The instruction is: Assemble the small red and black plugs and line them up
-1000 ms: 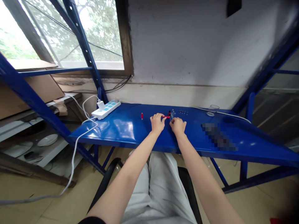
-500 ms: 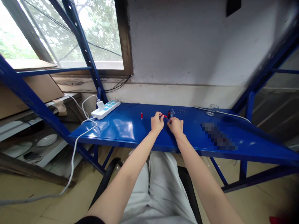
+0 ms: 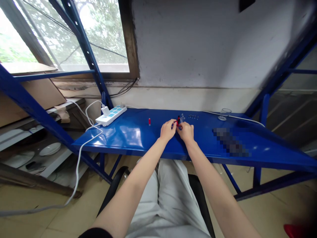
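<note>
My left hand [image 3: 168, 130] is closed in a pinch on a small red piece [image 3: 177, 122], whose kind I cannot make out. My right hand [image 3: 186, 131] meets it fingertip to fingertip, closed around something tiny that its fingers mostly hide. Just behind the fingers, small black and red pieces [image 3: 178, 118] and a cluster of little clear pieces [image 3: 182, 117] stand on the blue table [image 3: 158, 115]. To the left, a small vial-like piece with a red top and a clear lower end [image 3: 149, 122] stands upright, apart from both hands.
Several tiny clear pieces [image 3: 193, 116] lie in rows behind my right hand. A clear glass cup [image 3: 225, 114] stands at the back right, beside a white cable. A blurred-out dark object [image 3: 231, 142] lies at right. A white power strip [image 3: 111, 115] sits at the left.
My two hands have come closer together, with the left moving right and bringing the red piece up against the fingertips of the right. The pieces on the table stay in place.
</note>
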A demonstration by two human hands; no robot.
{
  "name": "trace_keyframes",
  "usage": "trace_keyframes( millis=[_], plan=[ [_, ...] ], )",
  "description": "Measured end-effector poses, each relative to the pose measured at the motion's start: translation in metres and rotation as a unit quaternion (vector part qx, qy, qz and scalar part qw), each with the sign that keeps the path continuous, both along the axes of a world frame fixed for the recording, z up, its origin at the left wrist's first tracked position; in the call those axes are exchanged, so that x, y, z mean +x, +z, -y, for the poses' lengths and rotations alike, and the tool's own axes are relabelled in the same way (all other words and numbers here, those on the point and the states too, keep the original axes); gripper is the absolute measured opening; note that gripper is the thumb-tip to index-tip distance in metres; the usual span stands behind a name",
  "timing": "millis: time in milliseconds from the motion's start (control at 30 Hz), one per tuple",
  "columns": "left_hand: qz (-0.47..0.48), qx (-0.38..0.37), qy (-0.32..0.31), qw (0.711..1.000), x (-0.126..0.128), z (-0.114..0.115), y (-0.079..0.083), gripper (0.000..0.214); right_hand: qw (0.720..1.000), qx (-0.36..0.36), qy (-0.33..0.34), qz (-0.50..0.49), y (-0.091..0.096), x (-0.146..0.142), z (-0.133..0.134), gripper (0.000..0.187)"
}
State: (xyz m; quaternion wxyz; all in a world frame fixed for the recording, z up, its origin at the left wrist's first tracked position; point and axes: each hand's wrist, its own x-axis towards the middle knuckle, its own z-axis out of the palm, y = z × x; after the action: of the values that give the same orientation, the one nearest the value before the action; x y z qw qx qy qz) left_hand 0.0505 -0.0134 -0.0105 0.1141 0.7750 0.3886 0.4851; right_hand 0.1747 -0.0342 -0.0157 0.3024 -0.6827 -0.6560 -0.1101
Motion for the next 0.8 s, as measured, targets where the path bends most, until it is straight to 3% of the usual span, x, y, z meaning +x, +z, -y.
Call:
trace_keyframes(
  millis=[467, 600, 700, 800],
  plan=[
    [-0.009, -0.044, -0.001, 0.999, 0.003, -0.007, -0.006, 0.014, 1.0, -0.014, 0.016, -0.01, -0.002, -0.001, 0.001, 0.016],
    [-0.038, -0.028, 0.011, 0.999, 0.002, -0.002, -0.002, 0.014, 0.999, -0.016, 0.025, -0.024, -0.001, -0.002, 0.001, 0.016],
    [-0.025, -0.007, 0.019, 0.999, -0.011, 0.005, 0.008, 0.017, 0.998, -0.016, 0.044, -0.051, -0.001, -0.001, 0.001, 0.015],
    [0.042, 0.018, 0.048, 0.998, -0.042, 0.008, 0.019, 0.021, 0.995, -0.011, 0.071, -0.073, -0.001, -0.001, 0.0, 0.015]
  ],
)
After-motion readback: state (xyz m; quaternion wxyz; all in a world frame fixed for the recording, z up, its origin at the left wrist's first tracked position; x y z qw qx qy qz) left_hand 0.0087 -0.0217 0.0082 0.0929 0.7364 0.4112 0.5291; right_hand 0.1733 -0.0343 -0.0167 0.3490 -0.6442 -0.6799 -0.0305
